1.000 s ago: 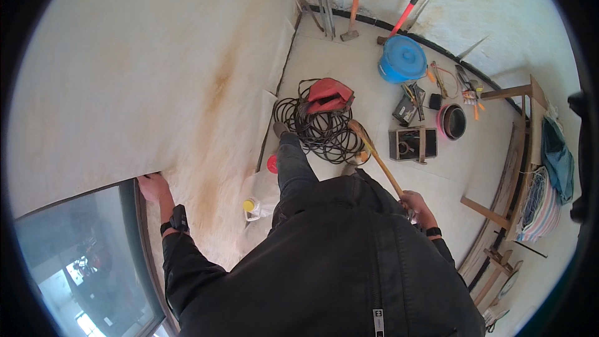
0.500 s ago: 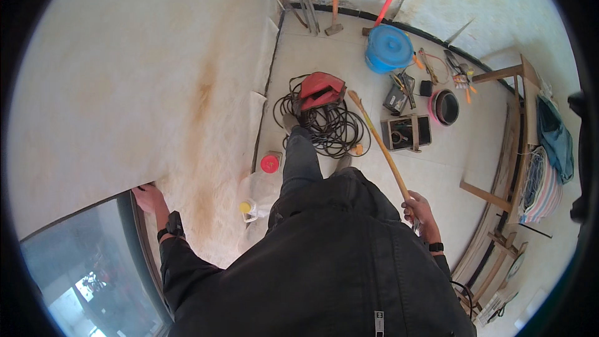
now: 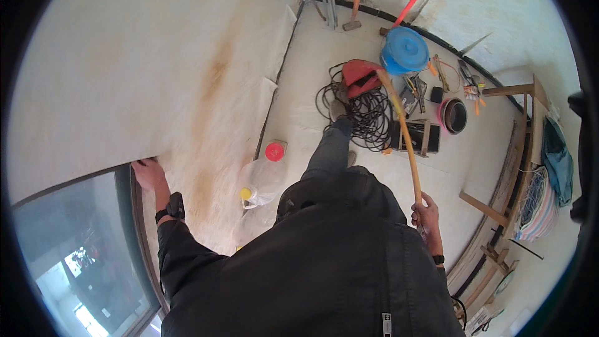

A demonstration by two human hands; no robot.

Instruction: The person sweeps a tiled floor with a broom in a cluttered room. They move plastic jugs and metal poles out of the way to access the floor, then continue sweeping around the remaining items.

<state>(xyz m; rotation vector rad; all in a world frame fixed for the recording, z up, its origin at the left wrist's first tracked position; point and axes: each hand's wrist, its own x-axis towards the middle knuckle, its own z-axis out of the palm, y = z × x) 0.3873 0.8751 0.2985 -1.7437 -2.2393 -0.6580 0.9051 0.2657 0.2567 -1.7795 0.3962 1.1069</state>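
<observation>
My left hand (image 3: 150, 176) is at the upper corner of a dark-framed glass pane (image 3: 75, 243), its fingers bent over the frame (image 3: 141, 231) where it meets the wall. In my right hand (image 3: 427, 214) is a long wooden handle (image 3: 407, 140), gripped near its lower end. The handle slants up and away to the left, its far tip in front of a red bag (image 3: 362, 77). A bit of something metallic shows below the right fingers, too small to make out. Under the handle's far part lies a loose coil of black cable (image 3: 373, 126).
A blue lidded bucket (image 3: 404, 51), a wooden tool box (image 3: 415, 137) and round tubs (image 3: 454, 116) stand ahead on the right. Sledgehammers (image 3: 357, 6) lean on the far wall. Clear plastic jugs (image 3: 261, 178) stand by the left wall. A wooden frame (image 3: 527, 150) holds cloth at right.
The view has shifted, so the floor things sit further right. My foot has stepped forward onto the cable's edge. Both hands keep their holds, and the handle stands more upright.
</observation>
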